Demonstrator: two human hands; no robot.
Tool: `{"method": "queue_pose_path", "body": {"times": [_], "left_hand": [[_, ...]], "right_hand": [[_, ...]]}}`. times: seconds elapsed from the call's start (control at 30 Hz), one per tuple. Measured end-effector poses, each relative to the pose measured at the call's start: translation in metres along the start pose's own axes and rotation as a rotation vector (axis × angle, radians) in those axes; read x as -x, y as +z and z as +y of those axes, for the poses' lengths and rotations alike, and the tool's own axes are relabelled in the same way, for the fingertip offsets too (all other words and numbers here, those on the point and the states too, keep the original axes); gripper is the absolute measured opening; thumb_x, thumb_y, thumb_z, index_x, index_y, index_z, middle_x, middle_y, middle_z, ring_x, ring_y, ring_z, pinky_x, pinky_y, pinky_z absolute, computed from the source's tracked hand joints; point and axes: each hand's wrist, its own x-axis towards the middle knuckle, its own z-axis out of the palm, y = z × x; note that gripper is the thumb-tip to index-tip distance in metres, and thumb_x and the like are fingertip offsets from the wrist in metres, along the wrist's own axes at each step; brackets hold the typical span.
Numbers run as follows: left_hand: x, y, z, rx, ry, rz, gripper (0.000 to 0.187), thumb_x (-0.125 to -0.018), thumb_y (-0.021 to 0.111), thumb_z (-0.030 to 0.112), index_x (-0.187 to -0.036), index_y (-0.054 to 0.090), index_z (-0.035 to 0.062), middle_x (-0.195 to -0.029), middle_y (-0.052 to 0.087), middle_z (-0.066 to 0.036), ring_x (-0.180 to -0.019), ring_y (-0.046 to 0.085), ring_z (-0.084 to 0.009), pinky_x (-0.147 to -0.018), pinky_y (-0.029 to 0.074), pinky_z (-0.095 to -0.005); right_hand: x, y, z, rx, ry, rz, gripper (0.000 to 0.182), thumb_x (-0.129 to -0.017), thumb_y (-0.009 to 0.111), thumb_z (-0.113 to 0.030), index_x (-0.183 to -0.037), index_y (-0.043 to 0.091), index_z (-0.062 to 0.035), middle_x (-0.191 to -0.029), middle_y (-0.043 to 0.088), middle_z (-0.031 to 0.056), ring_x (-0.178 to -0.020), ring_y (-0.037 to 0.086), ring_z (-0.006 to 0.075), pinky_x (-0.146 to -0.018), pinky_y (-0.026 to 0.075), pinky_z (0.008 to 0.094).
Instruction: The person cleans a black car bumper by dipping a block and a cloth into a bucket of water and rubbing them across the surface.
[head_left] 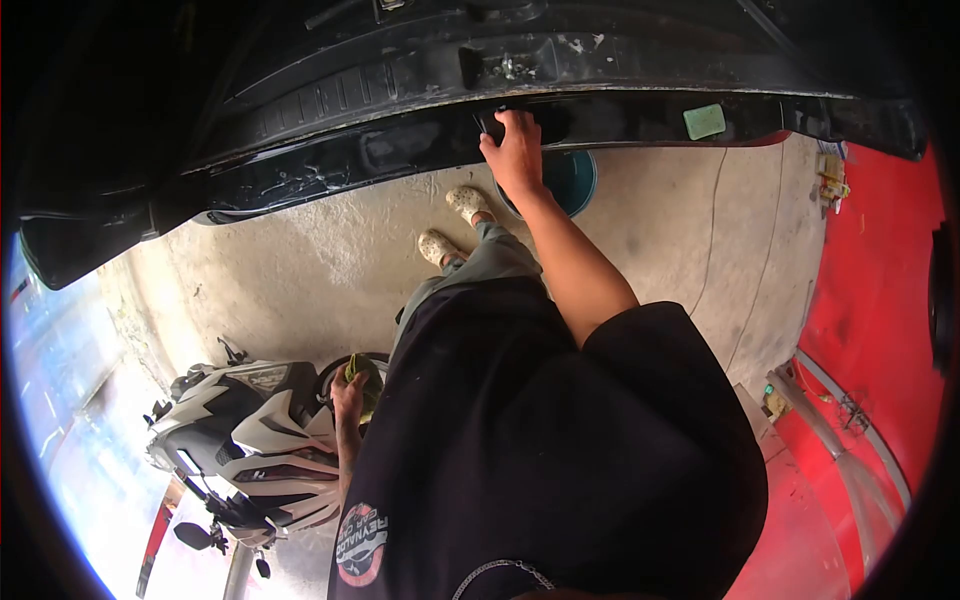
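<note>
Right hand (517, 160) pinches dark block (491, 124) at black bumper (620, 120), upper centre; left hand (347, 396) grips yellow-green cloth (352, 367) near motorcycle (285, 425), lower left; green sponge (704, 122) on bumper, upper right.

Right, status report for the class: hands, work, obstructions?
Left hand holding yellow-green cloth. Right hand at black bumper, grip unclear. Possibly in the way: green block on bumper, bucket below.

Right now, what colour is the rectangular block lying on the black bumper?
The block is light green, best seen in the head view.
</note>
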Motion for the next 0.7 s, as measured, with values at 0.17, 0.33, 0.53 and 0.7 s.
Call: {"method": "queue_pose_path", "body": {"times": [0.17, 0.33, 0.53, 0.7], "left_hand": [[-0.005, -0.001, -0.007, 0.037, 0.006, 0.033, 0.047, -0.080, 0.075, 0.023, -0.121, 0.068, 0.0007, -0.101, 0.074, -0.013, -0.090, 0.070, -0.0209, -0.083, 0.055, -0.0340], [0.001, 0.002, -0.003, 0.019, 0.044, 0.024, 0.046, -0.081, 0.075, 0.022, -0.121, 0.068, 0.0004, -0.101, 0.074, -0.012, -0.089, 0.070, -0.0203, -0.082, 0.055, -0.0338], [0.003, 0.002, -0.007, 0.069, 0.051, 0.021, 0.044, -0.082, 0.075, 0.022, -0.119, 0.068, 0.0004, -0.099, 0.073, -0.012, -0.087, 0.069, -0.0194, -0.081, 0.054, -0.0331], [-0.011, 0.001, -0.040, 0.089, 0.069, -0.022, 0.043, -0.082, 0.075, 0.022, -0.119, 0.067, 0.0001, -0.099, 0.073, -0.011, -0.088, 0.067, -0.0190, -0.081, 0.053, -0.0330]], "right_hand": [[0.037, -0.004, 0.003, -0.007, -0.016, -0.075, 0.039, -0.075, 0.078, -0.012, -0.109, 0.060, -0.0061, -0.110, 0.062, 0.0136, -0.107, 0.057, 0.0348, -0.094, 0.046, 0.0459], [0.009, 0.004, -0.014, -0.027, 0.030, -0.044, 0.039, -0.075, 0.079, -0.011, -0.108, 0.060, -0.0052, -0.109, 0.064, 0.0135, -0.108, 0.058, 0.0353, -0.094, 0.047, 0.0463], [0.042, 0.004, -0.017, -0.004, 0.017, -0.126, 0.040, -0.074, 0.080, -0.012, -0.109, 0.060, -0.0059, -0.109, 0.064, 0.0125, -0.111, 0.058, 0.0341, -0.096, 0.047, 0.0449], [0.018, 0.014, -0.029, -0.059, 0.048, -0.083, 0.040, -0.075, 0.079, -0.013, -0.109, 0.060, -0.0056, -0.110, 0.062, 0.0139, -0.108, 0.058, 0.0364, -0.092, 0.050, 0.0462]]}}
